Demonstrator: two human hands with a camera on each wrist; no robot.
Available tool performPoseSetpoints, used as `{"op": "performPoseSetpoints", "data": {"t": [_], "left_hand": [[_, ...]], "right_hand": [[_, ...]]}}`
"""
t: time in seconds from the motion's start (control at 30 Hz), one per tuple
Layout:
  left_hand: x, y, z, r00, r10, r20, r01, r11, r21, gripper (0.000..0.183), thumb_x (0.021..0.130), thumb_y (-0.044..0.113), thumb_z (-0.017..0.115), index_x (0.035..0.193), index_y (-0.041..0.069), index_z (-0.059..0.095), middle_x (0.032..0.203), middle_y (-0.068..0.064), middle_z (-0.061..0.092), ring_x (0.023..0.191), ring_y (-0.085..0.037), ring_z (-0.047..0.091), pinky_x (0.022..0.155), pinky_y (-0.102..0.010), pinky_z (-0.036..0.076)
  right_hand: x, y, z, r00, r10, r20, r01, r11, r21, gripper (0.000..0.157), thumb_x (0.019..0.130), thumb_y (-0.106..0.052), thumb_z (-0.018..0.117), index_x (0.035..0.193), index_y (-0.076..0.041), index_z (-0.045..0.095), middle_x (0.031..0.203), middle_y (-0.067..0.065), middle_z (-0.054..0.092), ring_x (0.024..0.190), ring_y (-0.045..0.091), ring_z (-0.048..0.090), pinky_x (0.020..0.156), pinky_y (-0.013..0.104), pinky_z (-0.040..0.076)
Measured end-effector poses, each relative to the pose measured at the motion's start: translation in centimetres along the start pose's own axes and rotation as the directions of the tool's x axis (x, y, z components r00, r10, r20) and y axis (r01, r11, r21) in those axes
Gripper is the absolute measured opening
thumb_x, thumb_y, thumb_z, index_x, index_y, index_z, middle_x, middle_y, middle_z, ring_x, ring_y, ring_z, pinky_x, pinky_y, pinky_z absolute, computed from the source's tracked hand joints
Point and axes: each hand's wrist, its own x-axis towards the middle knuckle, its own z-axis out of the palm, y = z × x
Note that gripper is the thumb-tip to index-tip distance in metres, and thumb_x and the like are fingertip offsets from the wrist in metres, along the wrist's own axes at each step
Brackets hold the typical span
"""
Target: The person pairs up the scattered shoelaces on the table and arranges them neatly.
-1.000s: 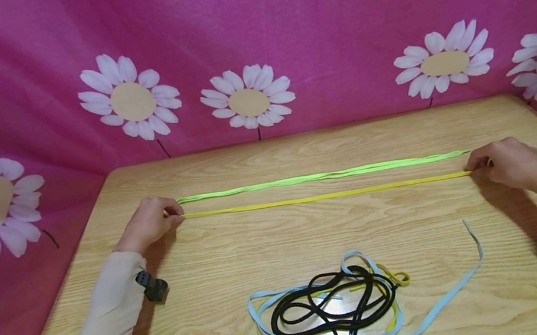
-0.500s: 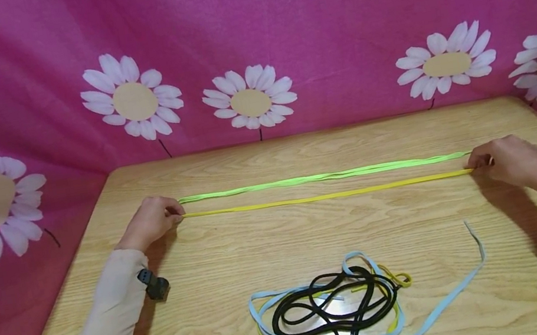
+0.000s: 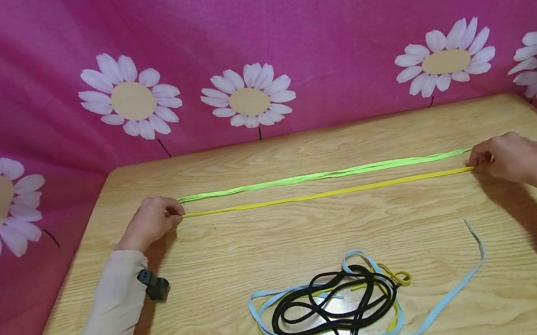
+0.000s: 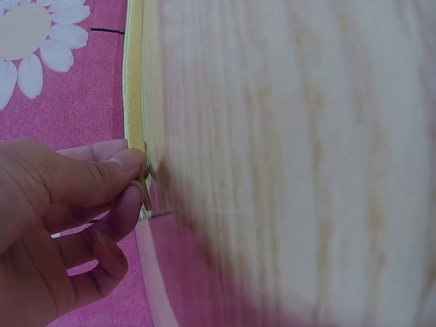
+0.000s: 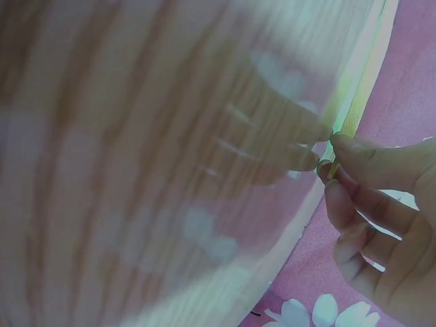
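A yellow shoelace (image 3: 327,194) runs straight from hand to hand across the table. My left hand (image 3: 151,221) pinches its left end between thumb and fingers; in the left wrist view the lace's tip pokes out below the fingertips (image 4: 129,158). At the other end, my right hand (image 3: 510,161) pinches the lace the same way, with a short bit showing between the fingers in the right wrist view. Just behind and parallel lies a bright green shoelace (image 3: 324,175) in several strands, its ends close to both hands.
Nearer the front of the wooden table (image 3: 211,333) lies a tangle of a black shoelace (image 3: 281,333), a light blue shoelace (image 3: 445,301) and another yellow lace (image 3: 401,279). The blue one trails off to the right. A pink flowered cloth (image 3: 328,19) hangs behind and beside the table.
My right hand has shifted slightly right and back, and the yellow shoelace's right end has moved with it, a little nearer the green one. The left hand stays almost still.
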Motion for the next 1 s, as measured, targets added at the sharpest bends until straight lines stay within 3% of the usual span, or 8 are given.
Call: {"op": "performPoseSetpoints", "data": {"t": [0.23, 0.67, 0.87, 0.93, 1.0], "left_hand": [[-0.2, 0.1, 0.0, 1.0, -0.008, 0.007, 0.009, 1.0, -0.001, 0.009, 0.083, -0.008, 0.068, 0.086, 0.0, 0.071, 0.08, -0.013, 0.068, 0.076, -0.024, 0.06, 0.068, -0.036, 0.048], [-0.6, 0.4, -0.6, 0.997, -0.076, 0.014, 0.077, 0.996, -0.04, 0.007, 0.087, -0.005, 0.065, 0.09, 0.0, 0.068, 0.085, -0.013, 0.066, 0.081, -0.028, 0.059, 0.068, -0.037, 0.047], [-1.4, 2.2, -0.7, 1.0, -0.019, -0.022, 0.018, 0.999, -0.04, 0.007, 0.087, -0.005, 0.065, 0.093, -0.002, 0.068, 0.091, -0.016, 0.067, 0.078, -0.028, 0.064, 0.066, -0.038, 0.052], [-1.8, 3.5, -0.3, 0.999, 0.028, -0.03, -0.029, 0.999, -0.035, 0.005, 0.087, -0.003, 0.066, 0.092, -0.002, 0.068, 0.09, -0.014, 0.067, 0.076, -0.026, 0.064, 0.067, -0.038, 0.052], [-2.2, 5.0, 0.2, 0.995, 0.098, -0.009, -0.099, 0.995, -0.034, 0.003, 0.087, -0.002, 0.068, 0.09, 0.0, 0.069, 0.087, -0.01, 0.067, 0.075, -0.021, 0.063, 0.067, -0.036, 0.052]], "right_hand": [[-0.1, 0.0, 0.1, 1.0, 0.011, 0.009, -0.011, 1.0, 0.011, 0.014, 0.08, 0.0, 0.069, 0.089, -0.009, 0.072, 0.079, 0.004, 0.066, 0.074, 0.023, 0.058, 0.057, 0.041, 0.045], [-0.3, -0.6, -0.6, 1.0, 0.022, -0.001, -0.022, 1.0, -0.018, 0.018, 0.08, 0.001, 0.066, 0.097, -0.006, 0.069, 0.085, 0.012, 0.066, 0.079, 0.032, 0.061, 0.057, 0.047, 0.046], [-0.9, -2.6, -0.9, 0.997, -0.055, -0.048, 0.054, 0.998, -0.03, 0.017, 0.078, 0.001, 0.071, 0.094, -0.005, 0.069, 0.083, 0.009, 0.066, 0.074, 0.027, 0.061, 0.057, 0.044, 0.047], [-1.2, -4.1, -0.7, 0.99, -0.115, -0.082, 0.114, 0.993, -0.021, 0.018, 0.076, 0.003, 0.072, 0.091, -0.005, 0.07, 0.079, 0.004, 0.065, 0.071, 0.021, 0.059, 0.057, 0.041, 0.047], [-1.5, -5.8, -0.2, 0.968, -0.21, -0.135, 0.209, 0.978, -0.017, 0.02, 0.074, 0.007, 0.073, 0.086, -0.008, 0.07, 0.075, -0.002, 0.063, 0.068, 0.015, 0.057, 0.057, 0.036, 0.047]]}}
